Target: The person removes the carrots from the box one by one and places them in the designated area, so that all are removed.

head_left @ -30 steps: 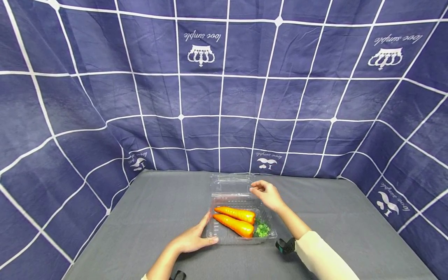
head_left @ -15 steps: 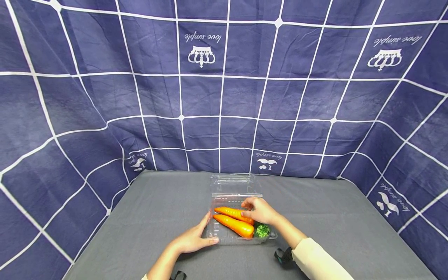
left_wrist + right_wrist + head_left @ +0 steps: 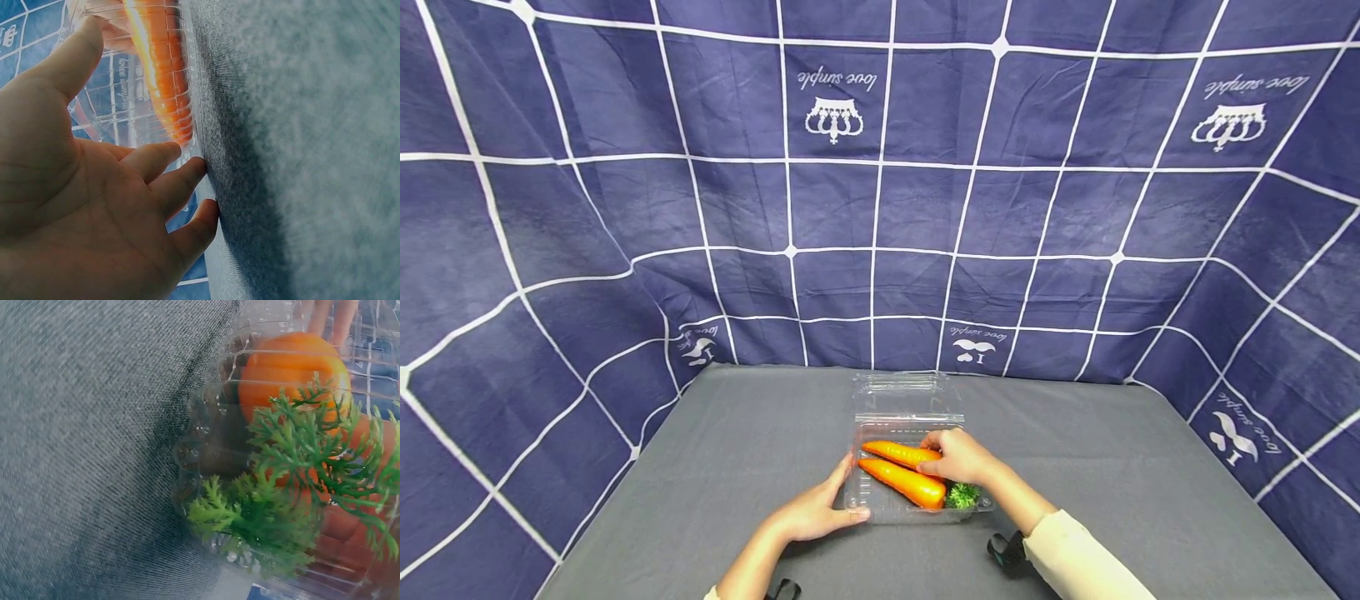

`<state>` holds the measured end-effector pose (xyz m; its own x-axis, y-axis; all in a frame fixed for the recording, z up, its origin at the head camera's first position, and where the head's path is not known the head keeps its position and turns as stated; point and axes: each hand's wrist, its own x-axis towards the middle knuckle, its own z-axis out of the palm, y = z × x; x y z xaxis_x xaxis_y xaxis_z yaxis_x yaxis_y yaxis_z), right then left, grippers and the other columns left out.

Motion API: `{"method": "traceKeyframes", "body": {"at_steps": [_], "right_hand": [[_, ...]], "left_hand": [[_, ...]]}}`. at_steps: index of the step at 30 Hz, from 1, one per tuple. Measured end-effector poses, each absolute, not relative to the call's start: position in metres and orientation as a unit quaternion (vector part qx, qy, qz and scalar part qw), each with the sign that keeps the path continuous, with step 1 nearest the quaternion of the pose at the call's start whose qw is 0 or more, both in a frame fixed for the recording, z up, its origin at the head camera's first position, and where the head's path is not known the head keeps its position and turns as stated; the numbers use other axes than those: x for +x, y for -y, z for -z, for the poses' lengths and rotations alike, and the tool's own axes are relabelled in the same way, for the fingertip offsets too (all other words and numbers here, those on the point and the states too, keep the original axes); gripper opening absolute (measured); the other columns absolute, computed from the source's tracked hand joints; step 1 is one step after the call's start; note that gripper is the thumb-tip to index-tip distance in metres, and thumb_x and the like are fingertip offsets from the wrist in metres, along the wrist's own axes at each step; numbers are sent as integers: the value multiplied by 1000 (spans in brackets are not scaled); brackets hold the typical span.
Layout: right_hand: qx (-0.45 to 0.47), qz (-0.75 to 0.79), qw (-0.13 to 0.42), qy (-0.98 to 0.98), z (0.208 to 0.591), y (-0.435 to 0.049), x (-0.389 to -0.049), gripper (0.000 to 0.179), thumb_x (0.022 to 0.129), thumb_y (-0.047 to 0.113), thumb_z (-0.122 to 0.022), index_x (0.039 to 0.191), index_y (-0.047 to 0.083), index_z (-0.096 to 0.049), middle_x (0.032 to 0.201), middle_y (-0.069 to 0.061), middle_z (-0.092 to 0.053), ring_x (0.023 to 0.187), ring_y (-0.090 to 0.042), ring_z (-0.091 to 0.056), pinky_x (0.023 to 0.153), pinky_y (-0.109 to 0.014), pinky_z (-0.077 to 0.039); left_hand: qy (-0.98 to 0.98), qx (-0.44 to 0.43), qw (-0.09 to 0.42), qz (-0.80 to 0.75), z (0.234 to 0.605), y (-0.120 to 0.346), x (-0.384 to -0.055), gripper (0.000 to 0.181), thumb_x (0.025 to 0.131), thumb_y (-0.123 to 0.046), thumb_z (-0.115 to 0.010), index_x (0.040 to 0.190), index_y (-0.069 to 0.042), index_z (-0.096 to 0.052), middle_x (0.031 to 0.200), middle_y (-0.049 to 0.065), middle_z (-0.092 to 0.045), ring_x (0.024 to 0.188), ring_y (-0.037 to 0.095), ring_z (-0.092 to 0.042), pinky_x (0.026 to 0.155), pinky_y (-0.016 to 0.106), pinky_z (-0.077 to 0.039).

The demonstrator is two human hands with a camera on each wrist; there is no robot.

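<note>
In a clear container (image 3: 910,517), two carrots (image 3: 904,484) (greenery (image 3: 962,497) alongside), right grip (image 3: 961,457) pinching rear one, left grip (image 3: 808,512) spread against the side.

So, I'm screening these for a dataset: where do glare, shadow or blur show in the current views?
Head: white glints on the clear, rectangular plastic container; left wrist: a bright streak down a long, glossy orange carrot, a dark shadow band on the grey woven cloth, which blurs towards the right; right wrist: shadow on that cloth beside the container.

Left hand (image 3: 811,512) spread (loosely), right hand (image 3: 961,457) curled, seemingly pinching
</note>
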<state>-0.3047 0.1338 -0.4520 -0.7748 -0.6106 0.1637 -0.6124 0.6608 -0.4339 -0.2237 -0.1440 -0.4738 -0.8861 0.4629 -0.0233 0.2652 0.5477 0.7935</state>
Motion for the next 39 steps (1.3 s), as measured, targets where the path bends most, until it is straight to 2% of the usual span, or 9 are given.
{"method": "traceKeyframes", "body": {"at_steps": [12,20,28,39], "right_hand": [[299,-309,27,902,448,-136,-305,21,78,26,-79,92,11,-72,80,7,-67,71,-6,-58,68,-27,-50],[261,-394,36,880,437,-139,-304,25,78,21,-80,95,5,-71,79,4,-67,67,-7,-60,58,-24,-51],[205,-422,119,875,428,-142,-304,29,76,24,-84,95,5,-73,78,4,-68,69,-10,-62,61,-25,-51],[101,-473,187,855,415,-150,-303,30,75,22,-84,95,3,-73,80,-5,-71,71,-17,-67,65,-26,-53]], "left_hand": [[-875,215,104,-421,473,144,-223,97,89,-42,-70,152,8,-16,152,25,-32,137,42,-32,108,60,-25],[-871,212,108,-430,474,144,-223,98,89,-40,-71,152,8,-14,152,25,-33,137,40,-33,108,60,-25],[-873,222,98,-422,473,144,-222,97,89,-40,-71,151,9,-15,151,27,-34,137,42,-34,107,59,-27],[-873,219,105,-423,473,144,-222,97,89,-39,-71,152,8,-14,151,26,-34,137,41,-34,107,59,-27]]}}
